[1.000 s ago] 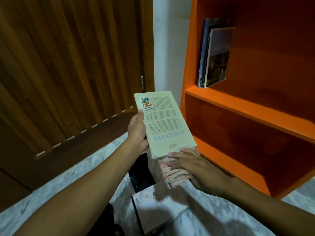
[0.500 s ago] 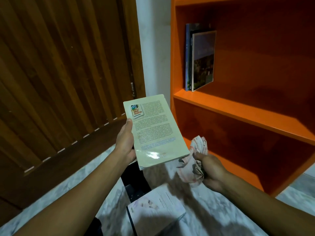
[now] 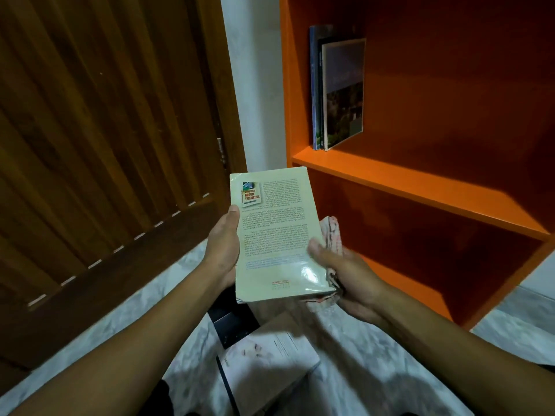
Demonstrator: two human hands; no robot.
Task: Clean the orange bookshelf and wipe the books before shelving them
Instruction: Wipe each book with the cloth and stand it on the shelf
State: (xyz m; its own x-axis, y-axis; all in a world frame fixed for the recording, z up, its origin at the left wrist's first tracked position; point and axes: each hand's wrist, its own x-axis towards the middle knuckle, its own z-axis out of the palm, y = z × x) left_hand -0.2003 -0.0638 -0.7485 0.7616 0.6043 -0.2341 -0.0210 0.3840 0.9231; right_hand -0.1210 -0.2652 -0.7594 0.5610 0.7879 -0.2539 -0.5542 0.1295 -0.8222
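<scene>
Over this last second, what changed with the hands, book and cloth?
The right hand lifted the cloth off the cover, then returned to grip the book's right edge, cloth bunched behind. The left hand kept holding the left edge; the shelved books stayed put.

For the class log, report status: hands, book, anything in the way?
Left hand grips cream book. Right hand pinches book with cloth. Shelf path open.

Door: a brown slatted wooden door (image 3: 99, 139) on my left.
Wall: a white strip (image 3: 258, 85) beside it.
Floor: grey-white marbled tiles (image 3: 375, 349) under me.
</scene>
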